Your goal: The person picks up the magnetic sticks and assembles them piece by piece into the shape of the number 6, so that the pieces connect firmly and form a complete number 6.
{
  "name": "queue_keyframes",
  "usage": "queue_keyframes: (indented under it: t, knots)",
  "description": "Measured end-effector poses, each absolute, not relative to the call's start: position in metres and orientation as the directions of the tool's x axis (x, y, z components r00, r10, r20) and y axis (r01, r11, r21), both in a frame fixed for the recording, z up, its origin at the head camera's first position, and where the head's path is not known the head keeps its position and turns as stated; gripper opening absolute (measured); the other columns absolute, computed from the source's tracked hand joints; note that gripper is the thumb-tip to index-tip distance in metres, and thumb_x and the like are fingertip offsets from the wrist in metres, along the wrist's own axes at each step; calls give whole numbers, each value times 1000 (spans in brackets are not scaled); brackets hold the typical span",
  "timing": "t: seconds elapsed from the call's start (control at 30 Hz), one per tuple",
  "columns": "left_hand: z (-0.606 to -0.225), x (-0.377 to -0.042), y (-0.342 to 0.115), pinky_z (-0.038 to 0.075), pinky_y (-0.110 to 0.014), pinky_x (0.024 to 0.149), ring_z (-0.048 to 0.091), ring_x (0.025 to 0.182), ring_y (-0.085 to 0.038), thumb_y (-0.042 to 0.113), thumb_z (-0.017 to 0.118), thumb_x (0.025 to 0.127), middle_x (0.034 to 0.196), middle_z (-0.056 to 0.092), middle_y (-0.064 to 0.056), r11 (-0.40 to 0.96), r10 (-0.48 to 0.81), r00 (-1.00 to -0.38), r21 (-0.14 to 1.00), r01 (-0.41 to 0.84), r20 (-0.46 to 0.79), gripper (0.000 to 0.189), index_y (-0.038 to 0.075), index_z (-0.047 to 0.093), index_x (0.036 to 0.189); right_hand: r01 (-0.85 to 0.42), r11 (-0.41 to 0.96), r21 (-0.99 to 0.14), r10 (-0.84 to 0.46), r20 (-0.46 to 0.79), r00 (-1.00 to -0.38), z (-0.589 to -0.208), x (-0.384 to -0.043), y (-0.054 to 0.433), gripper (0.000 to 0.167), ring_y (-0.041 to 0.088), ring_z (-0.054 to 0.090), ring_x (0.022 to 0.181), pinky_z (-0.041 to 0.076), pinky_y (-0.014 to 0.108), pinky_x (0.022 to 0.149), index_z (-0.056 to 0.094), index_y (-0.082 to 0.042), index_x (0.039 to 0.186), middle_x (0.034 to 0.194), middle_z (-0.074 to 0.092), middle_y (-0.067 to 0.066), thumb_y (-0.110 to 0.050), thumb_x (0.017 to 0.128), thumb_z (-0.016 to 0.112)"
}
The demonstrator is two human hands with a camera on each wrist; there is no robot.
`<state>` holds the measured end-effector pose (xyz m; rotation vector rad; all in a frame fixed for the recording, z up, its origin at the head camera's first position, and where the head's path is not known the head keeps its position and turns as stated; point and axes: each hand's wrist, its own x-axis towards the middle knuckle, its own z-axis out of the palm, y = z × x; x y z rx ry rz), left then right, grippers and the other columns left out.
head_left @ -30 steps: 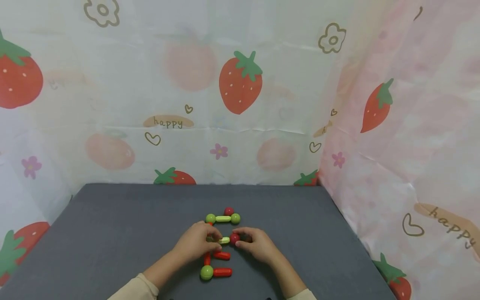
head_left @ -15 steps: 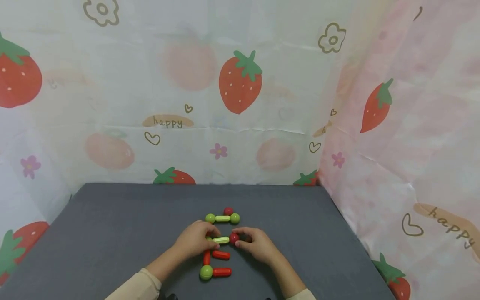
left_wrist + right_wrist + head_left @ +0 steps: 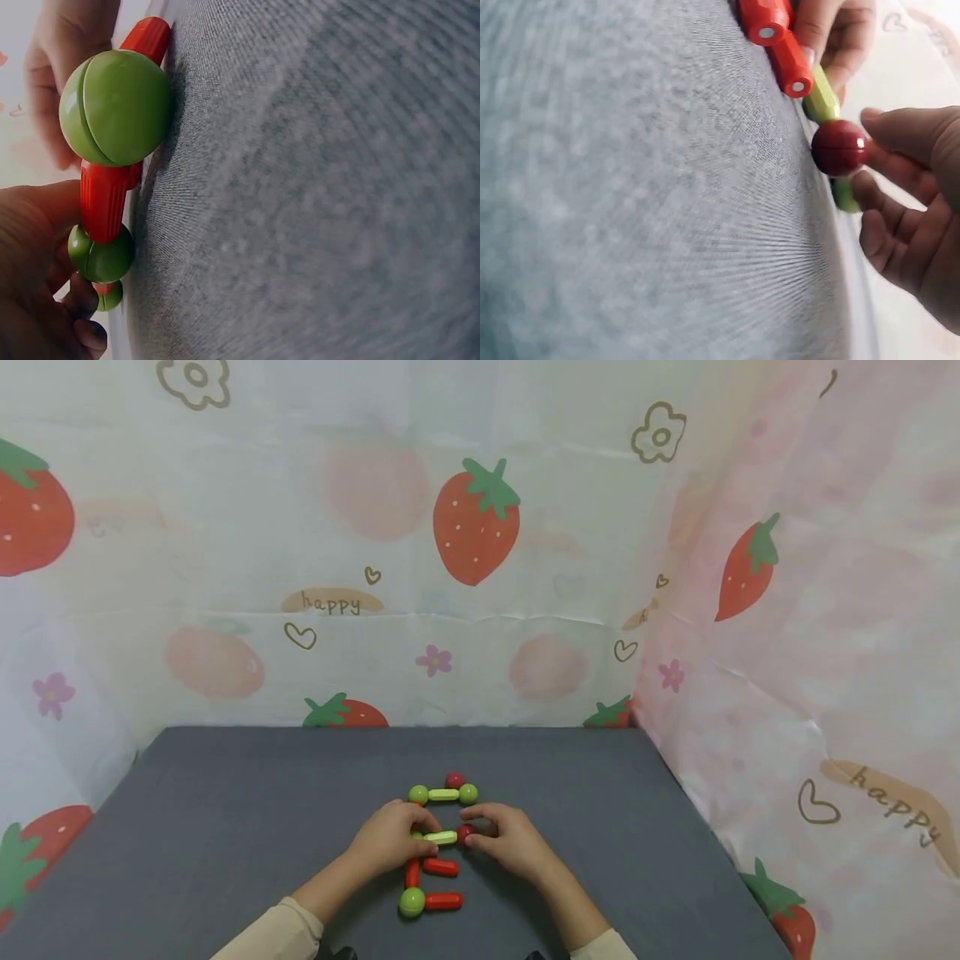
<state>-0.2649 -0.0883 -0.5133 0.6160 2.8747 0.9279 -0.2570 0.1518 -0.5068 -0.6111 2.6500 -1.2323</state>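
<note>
Balls and rods form a branching shape on the table. My left hand [image 3: 390, 837] pinches the middle green ball [image 3: 105, 259], mostly hidden by the fingers in the head view. From that ball a light green rod [image 3: 441, 837] runs right to a dark red ball [image 3: 838, 148]. My right hand [image 3: 510, 839] is at this red ball, fingers loosely spread around it and not gripping. A red rod [image 3: 412, 874] links the middle ball to the near green ball [image 3: 412, 902], which bears another red rod [image 3: 443, 902] pointing right. Between these lies a shorter-looking red rod [image 3: 441, 867].
Beyond the hands, a light green rod [image 3: 443, 795] joins two green balls, with a second red ball [image 3: 454, 780] just behind the right one. The grey tabletop [image 3: 247, 810] ends at a strawberry-print cloth [image 3: 480, 677] at the back and sides.
My right fingers have loosened and the index finger has lifted off the red ball. The left fingers have shifted slightly, baring more of the light green rod. The head view has moved a little.
</note>
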Motion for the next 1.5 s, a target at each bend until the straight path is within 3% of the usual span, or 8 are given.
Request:
queue_keyframes:
  t: [0.13, 0.27, 0.47, 0.73, 1.27, 1.5]
  knots:
    - [-515, -265, -89, 47, -31, 72, 54, 85, -7, 38, 82, 76, 85, 66, 20, 743, 388, -919, 566, 358, 71, 17, 35, 74, 91, -354, 579, -734, -444, 80, -892, -499, -251, 145, 36, 8, 55, 62, 46, 25, 53, 68, -21, 122, 109, 68, 0, -29, 87, 74]
    - [-516, -263, -90, 46, -28, 70, 52, 83, -5, 39, 81, 76, 83, 65, 22, 749, 388, -918, 552, 366, 83, 16, 37, 73, 90, -405, 577, -709, -487, 99, -868, -497, -245, 137, 31, 4, 55, 66, 47, 22, 58, 71, -20, 114, 100, 70, -2, -29, 85, 76]
    - [-517, -263, -92, 44, -26, 68, 50, 80, -4, 39, 81, 76, 81, 65, 23, 752, 380, -919, 543, 374, 108, 15, 37, 74, 89, -386, 613, -689, -498, 42, -866, -498, -238, 129, 19, -2, 57, 71, 47, 19, 63, 75, -19, 98, 89, 70, -11, -27, 81, 80]
    - [-517, -262, -94, 43, -26, 67, 51, 80, -6, 38, 81, 76, 81, 66, 22, 740, 367, -924, 568, 360, 107, 15, 36, 75, 89, -342, 699, -628, -469, -40, -882, -502, -231, 123, 20, -2, 57, 77, 47, 21, 70, 76, -27, 95, 86, 68, -18, -33, 78, 82]
    - [-514, -264, -93, 43, -26, 67, 51, 79, -6, 38, 81, 76, 81, 66, 21, 750, 366, -924, 551, 365, 114, 16, 34, 76, 90, -277, 778, -564, -378, -67, -924, -501, -225, 110, 16, 0, 54, 65, 45, 26, 59, 75, -25, 82, 73, 64, -19, -33, 73, 86]
    - [-515, -264, -93, 44, -26, 68, 52, 79, -6, 38, 81, 76, 81, 66, 21, 749, 368, -922, 549, 371, 120, 15, 34, 75, 89, -252, 745, -617, -381, -84, -921, -502, -225, 113, 13, 2, 56, 67, 46, 26, 62, 75, -24, 83, 74, 65, -17, -30, 75, 84]
